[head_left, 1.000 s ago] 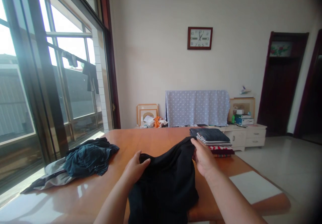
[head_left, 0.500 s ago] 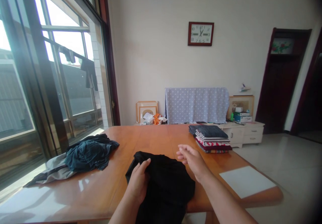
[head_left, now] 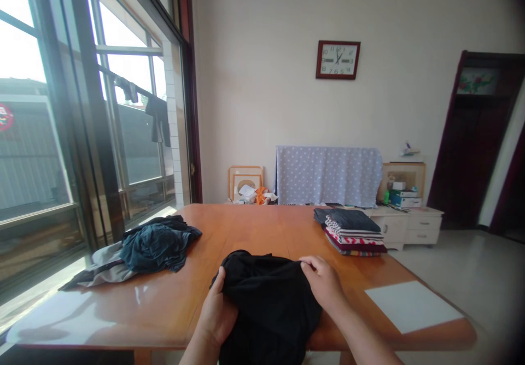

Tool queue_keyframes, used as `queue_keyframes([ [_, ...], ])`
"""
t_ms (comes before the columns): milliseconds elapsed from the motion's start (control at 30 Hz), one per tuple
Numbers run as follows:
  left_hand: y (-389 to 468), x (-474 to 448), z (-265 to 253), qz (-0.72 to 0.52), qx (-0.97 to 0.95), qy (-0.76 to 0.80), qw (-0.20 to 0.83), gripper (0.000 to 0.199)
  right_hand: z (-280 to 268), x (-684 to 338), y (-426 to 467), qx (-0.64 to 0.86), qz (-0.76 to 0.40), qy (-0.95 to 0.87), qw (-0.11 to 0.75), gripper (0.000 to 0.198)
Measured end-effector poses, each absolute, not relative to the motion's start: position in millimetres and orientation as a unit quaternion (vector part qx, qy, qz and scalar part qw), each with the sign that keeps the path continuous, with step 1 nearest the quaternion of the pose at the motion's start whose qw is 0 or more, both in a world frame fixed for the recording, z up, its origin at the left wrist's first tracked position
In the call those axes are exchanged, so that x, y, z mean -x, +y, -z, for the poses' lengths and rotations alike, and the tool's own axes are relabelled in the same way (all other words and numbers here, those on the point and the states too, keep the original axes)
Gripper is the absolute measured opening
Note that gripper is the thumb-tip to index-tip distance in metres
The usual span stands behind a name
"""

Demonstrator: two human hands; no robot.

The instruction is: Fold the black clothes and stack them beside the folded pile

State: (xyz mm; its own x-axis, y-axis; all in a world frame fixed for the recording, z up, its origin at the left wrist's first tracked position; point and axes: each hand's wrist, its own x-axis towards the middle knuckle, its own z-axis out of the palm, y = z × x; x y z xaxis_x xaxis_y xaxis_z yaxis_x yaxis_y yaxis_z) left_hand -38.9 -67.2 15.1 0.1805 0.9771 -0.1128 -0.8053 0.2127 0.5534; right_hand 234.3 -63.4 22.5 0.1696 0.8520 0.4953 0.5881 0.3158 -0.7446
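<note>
A black garment lies over the near edge of the table, its lower part hanging down out of view. What kind of garment it is, I cannot tell. My left hand grips its left side, thumb on top and fingers hidden behind the cloth. At the upper right corner my right hand pinches the fabric between thumb and fingers. Between the two hands the top edge is stretched and slightly gathered.
The wooden table carries a crumpled heap of dark clothes at left, a folded stack of clothes at right and a white sheet near the right corner. A window borders the left side.
My right hand, apart from the cloth before, now pinches its upper right corner. The left hand's grip has shifted to the garment's outer left side. The view has turned slightly left.
</note>
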Motion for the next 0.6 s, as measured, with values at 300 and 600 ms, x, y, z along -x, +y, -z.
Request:
queue_keyframes([
  [300, -74.6, 34.5, -16.4, -0.567, -0.204, 0.269, 0.751, 0.066, -52.8, -228.0, -96.5, 0.590, -0.077, -0.729, 0.339, 0.026],
  [600, -92.6, 17.1, -61.4, -0.589, -0.299, 0.289, 0.693, 0.047, -72.0, -173.5, -105.8, 0.455, -0.327, -0.708, 0.429, 0.026],
])
